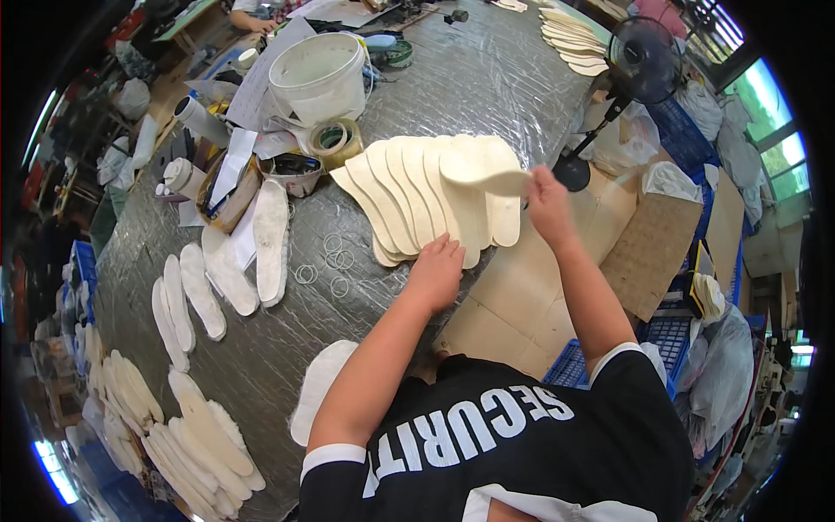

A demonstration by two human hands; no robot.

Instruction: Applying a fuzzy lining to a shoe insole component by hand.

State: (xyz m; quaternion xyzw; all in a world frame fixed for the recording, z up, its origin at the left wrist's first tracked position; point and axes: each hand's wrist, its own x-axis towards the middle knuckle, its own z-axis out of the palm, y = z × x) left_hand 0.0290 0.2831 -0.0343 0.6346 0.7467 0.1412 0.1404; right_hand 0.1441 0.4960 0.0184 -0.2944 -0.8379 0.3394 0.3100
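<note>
A fanned row of cream felt insoles (409, 187) lies on the plastic-covered table in front of me. My left hand (439, 265) rests on the near edge of the row, its fingers stretched flat over the lower ends. At the row's right end, my right hand (550, 209) pinches the tip of an insole (487, 177), which bends up from the others. The right hand is slightly blurred, and its fingertips are partly hidden. Several thin rubber bands (339, 258) lie on the table left of my left hand.
Fleecy white insoles (271, 244) and piled insoles (204, 452) lie to the left. Behind stand a white bucket (317, 83), tape rolls (335, 139) and a cup (183, 178). More insoles (574, 42) lie far right beside a black fan (644, 61). Cardboard (504, 304) covers the floor.
</note>
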